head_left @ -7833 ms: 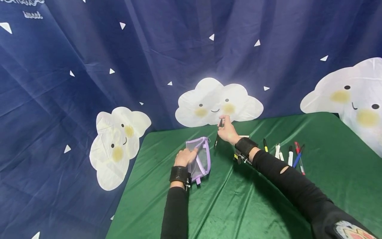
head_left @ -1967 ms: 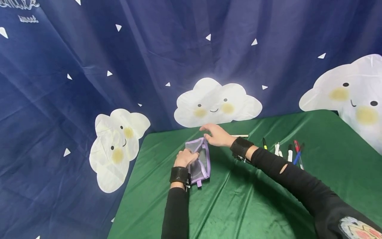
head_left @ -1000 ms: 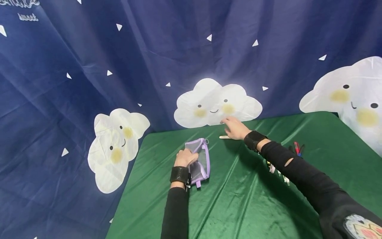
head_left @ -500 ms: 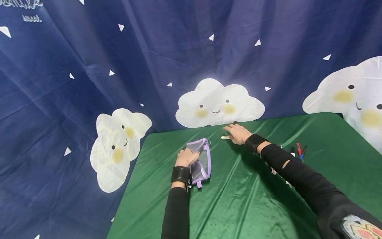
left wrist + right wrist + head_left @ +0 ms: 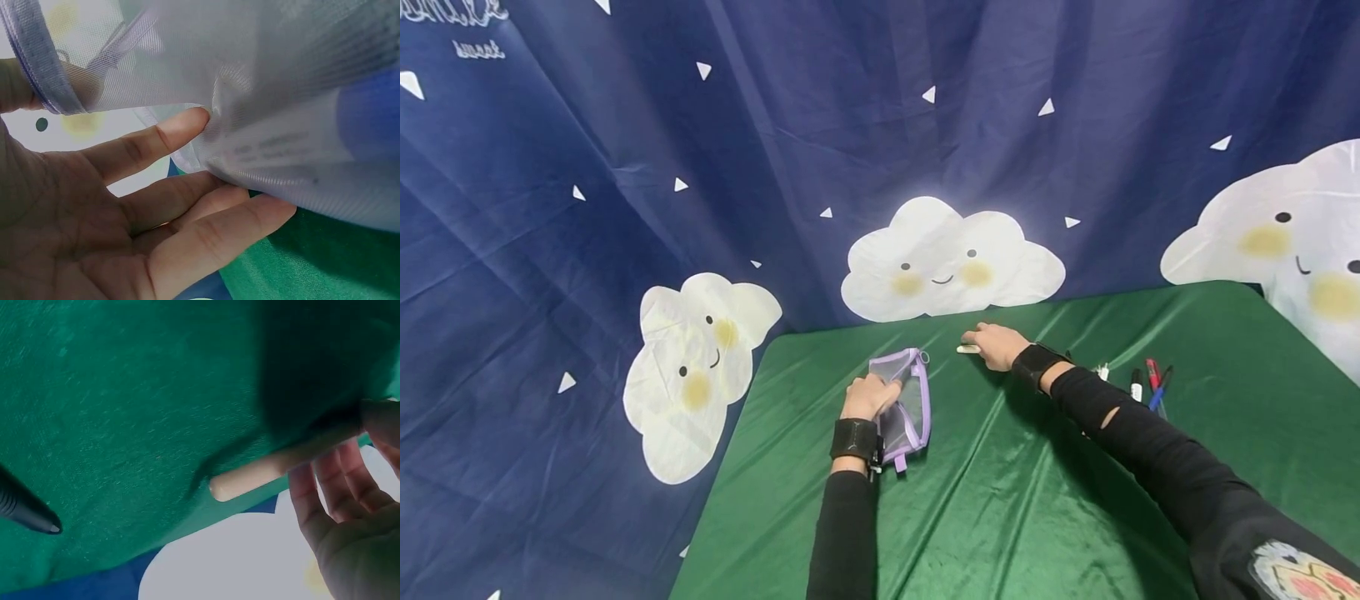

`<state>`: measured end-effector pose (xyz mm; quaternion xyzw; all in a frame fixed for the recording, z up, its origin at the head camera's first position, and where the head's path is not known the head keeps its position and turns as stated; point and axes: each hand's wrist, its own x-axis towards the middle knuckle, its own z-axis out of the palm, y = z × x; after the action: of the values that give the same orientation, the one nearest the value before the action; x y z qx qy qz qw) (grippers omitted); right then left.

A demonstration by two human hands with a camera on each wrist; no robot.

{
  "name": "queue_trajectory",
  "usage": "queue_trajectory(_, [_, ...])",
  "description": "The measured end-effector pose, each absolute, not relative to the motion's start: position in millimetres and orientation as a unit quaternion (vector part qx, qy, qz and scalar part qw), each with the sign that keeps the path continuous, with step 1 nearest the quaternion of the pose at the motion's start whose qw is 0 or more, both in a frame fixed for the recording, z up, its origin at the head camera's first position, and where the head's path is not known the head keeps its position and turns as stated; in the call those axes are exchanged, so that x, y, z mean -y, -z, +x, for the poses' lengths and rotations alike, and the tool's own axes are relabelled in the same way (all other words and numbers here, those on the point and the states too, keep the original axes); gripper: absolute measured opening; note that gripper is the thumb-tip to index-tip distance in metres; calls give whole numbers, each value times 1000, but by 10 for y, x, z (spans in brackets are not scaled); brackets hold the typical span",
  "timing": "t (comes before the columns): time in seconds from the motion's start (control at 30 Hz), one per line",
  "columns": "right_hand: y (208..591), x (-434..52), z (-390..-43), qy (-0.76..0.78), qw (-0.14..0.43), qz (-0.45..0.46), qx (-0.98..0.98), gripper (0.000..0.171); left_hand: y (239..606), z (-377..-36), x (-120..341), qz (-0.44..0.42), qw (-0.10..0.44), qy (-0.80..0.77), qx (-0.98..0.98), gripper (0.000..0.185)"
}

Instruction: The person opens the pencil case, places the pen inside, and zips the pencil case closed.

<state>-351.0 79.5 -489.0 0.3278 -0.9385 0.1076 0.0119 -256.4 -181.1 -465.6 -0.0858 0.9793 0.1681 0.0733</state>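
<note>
There's the beige stick [image 5: 250, 478] on the green cloth [image 5: 955, 517], and the right hand [image 5: 996, 346] has dropped onto it, thumb and fingers pinching: pick-up apparently begun! Leftward, the left hand [image 5: 868, 396], fingers slightly bent, holds the lilac mesh pouch [image 5: 924, 400].

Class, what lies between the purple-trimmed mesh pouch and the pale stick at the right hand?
Past the small ring on the mesh pouch, only bare green cloth stretches to the pale stick, as the head view shows.
</note>
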Motion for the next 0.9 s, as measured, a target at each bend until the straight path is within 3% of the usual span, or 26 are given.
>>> queue_trajectory(0.23, [4805,-829,-3499,-118,-24,313,942,46,4647,-2565,1793,-84,70,-164,-980,38])
queue_trajectory(0.47, [4720,-868,-3488,-147,-12,304,941,23,4622,-2531,1772,-84,75,-168,-979,36])
queue_trajectory(0.63, [4699,-865,-3493,-182,-1,286,941,18,4631,-2529,1767,-81,72,-170,-979,40])
queue_trajectory(0.9, [4607,-834,-3481,-272,11,278,921,51,4626,-2512,1768,-85,70,-169,-979,43])
